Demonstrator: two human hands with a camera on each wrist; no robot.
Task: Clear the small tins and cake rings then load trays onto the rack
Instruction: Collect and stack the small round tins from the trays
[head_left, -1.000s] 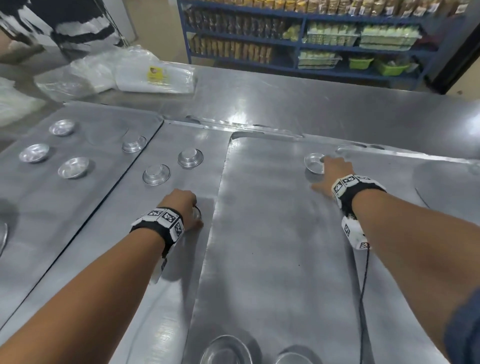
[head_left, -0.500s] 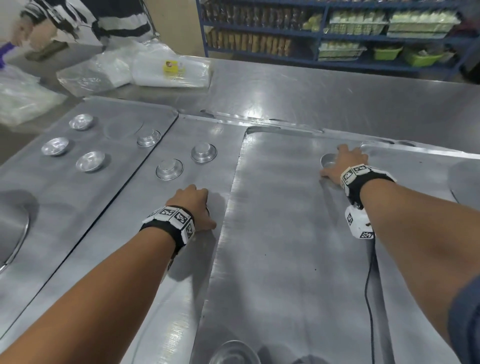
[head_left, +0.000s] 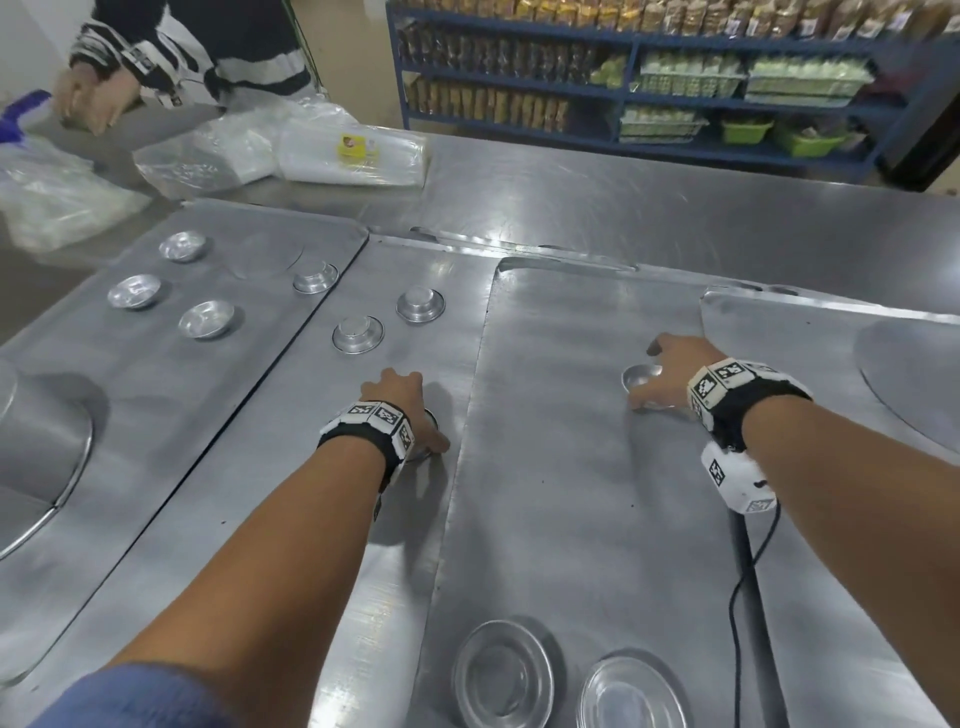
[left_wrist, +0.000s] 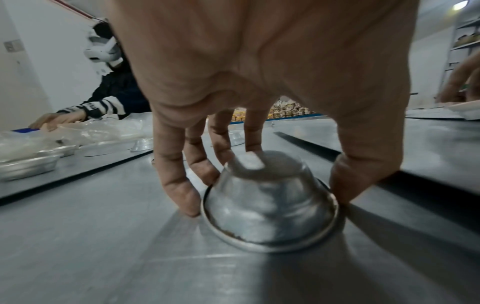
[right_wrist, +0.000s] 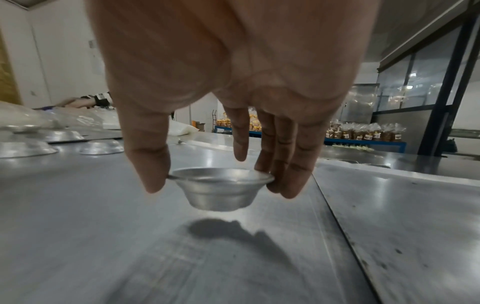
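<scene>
Pinched by its rim between thumb and fingers, a small tin (right_wrist: 221, 189) hangs upright in the right hand (right_wrist: 228, 86), clear of the tray (head_left: 561, 467) with its shadow beneath; half a second earlier that hand was flat over the tin at the tray's far end, so the lift has only just come. To the left, the left hand (left_wrist: 259, 82) has closed its grip round an upturned tin (left_wrist: 270, 207) that still sits rim-down on the neighbouring tray (head_left: 291, 467); it has not moved. Two more upturned tins (head_left: 358, 333) lie just beyond, four others on the far-left tray (head_left: 93, 374), two cake rings (head_left: 503, 675) near the front edge. Much of the clearing looks still ahead before any tray can go to the rack, which is out of view. Across the tabletop (head_left: 649, 218) another person handles plastic bags (head_left: 208, 150)
</scene>
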